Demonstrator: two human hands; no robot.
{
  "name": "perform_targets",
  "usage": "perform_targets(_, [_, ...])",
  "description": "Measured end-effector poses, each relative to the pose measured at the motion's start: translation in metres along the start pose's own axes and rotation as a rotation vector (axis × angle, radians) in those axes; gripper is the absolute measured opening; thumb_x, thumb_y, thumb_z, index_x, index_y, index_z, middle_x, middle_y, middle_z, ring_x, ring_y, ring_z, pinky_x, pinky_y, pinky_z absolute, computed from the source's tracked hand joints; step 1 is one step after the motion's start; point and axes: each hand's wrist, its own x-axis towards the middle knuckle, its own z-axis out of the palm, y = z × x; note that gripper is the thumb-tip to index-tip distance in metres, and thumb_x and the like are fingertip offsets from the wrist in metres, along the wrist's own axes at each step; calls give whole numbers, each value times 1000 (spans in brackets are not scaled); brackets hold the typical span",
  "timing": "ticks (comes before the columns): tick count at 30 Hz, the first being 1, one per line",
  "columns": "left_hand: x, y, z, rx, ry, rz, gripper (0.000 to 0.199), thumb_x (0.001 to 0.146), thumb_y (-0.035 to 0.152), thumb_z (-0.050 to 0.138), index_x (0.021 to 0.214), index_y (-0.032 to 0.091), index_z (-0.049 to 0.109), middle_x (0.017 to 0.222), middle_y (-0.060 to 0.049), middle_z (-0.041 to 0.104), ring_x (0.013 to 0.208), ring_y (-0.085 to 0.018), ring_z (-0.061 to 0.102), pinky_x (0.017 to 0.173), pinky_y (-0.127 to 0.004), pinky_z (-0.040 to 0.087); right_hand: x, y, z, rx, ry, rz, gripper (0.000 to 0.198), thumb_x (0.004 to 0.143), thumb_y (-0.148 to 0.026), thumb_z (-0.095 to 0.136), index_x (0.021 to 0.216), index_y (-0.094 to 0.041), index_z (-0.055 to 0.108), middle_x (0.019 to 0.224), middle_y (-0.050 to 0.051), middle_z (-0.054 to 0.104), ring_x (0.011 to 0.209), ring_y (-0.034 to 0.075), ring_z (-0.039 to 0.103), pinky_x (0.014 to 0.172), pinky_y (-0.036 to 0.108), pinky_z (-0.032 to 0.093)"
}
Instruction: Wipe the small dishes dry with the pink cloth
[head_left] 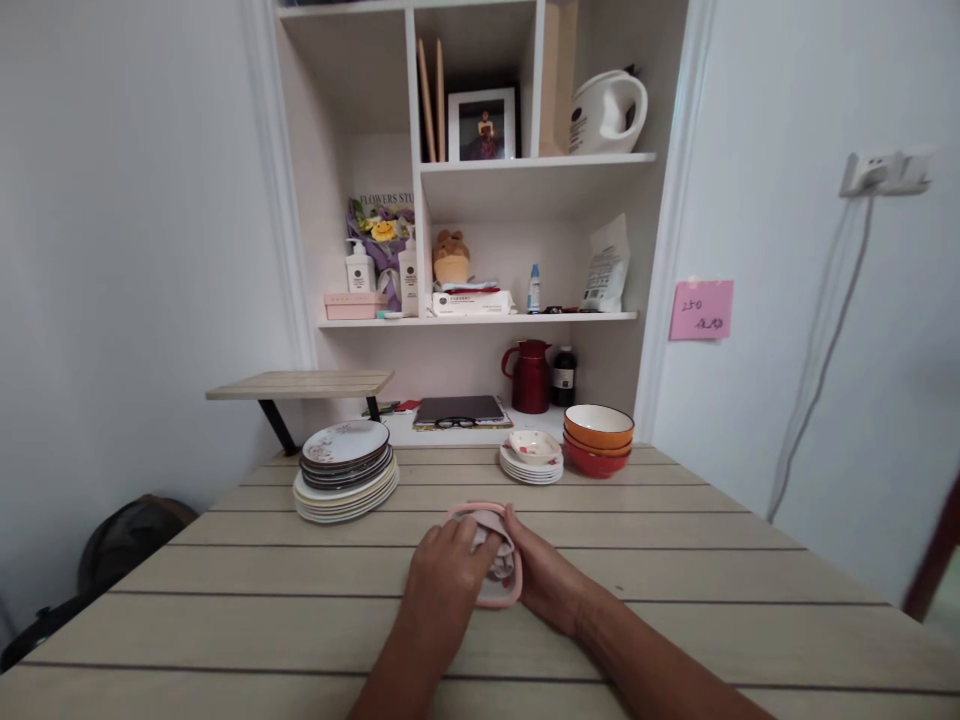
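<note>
A small square bowl with a pink rim (498,603) is held low over the slatted table, near its front. My right hand (553,582) grips its right side, thumb at the upper rim and fingers out of sight behind it. Bunched inside the bowl is a pale pinkish-grey cloth (502,566). My left hand (448,565) reaches in from the left with bent fingers closed on this cloth and pressing it to the inner wall. Most of the bowl's left side is hidden by that hand.
Stacked plates (346,500) stand at the left. Farther back are small saucers (531,474) topped by a little dish (535,446), beside orange and red bowls (598,440). Behind them lie a dark laptop (459,409), glasses (455,423) and a red thermos jug (531,378).
</note>
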Motion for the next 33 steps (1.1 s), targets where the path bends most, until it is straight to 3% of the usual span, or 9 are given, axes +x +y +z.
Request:
perform_targets(8, [3, 7, -1, 55, -218, -186, 39, 91, 17, 54, 127, 33, 56, 104, -4, 63, 88, -20, 62, 77, -34, 49, 3, -1, -3, -3, 26, 28, 58, 87, -66, 46, 124, -24, 60, 105, 8, 73, 95, 24, 68, 86, 43, 52])
perform_targets(16, [4, 8, -5, -48, -430, -355, 44, 90, 15, 49, 134, 22, 50, 117, -10, 60, 98, -23, 64, 78, -34, 51, 5, 1, -6, 19, -28, -3, 56, 90, -64, 43, 128, -25, 55, 110, 10, 72, 99, 25, 67, 87, 46, 51])
perform_targets(22, [5, 7, -9, -177, -484, -415, 49, 86, 19, 52, 135, 23, 47, 121, -9, 60, 100, -23, 64, 79, -33, 50, 2, -2, -3, 0, -27, 1, 57, 89, -64, 43, 127, -23, 56, 111, 11, 71, 103, 26, 66, 88, 46, 50])
perform_targets(33, [0, -5, -11, -405, -481, -365, 48, 80, 21, 53, 129, 28, 53, 127, -3, 60, 109, -22, 60, 89, -31, 47, 6, 2, -11, -13, -30, 28, 62, 89, -66, 40, 122, -18, 61, 118, 13, 68, 108, 25, 63, 93, 43, 47])
